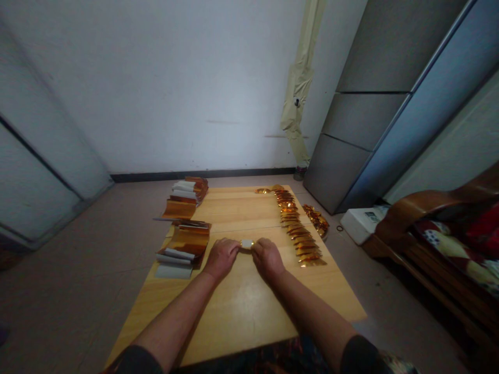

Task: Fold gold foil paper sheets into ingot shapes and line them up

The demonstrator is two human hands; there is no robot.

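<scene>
A small piece of gold foil paper [247, 243], its pale side showing in the middle, is stretched between my two hands over the wooden table. My left hand [223, 257] pinches its left end. The right end is gripped by the closed fingers of my right hand [268, 257]. Beside my left hand lie loose stacks of gold foil sheets [189, 238], some with their grey backs up. To the right of my right hand runs a long row of folded gold foil pieces [299, 232]. My fingertips partly hide the held paper.
The wooden table [241, 322] stands near a white wall. On the floor past its right edge is a container heaped with gold foil pieces [316, 220]. Farther right are a grey refrigerator [351, 119], a white box [359, 225] and a wooden bench [405, 215] with patterned cloth.
</scene>
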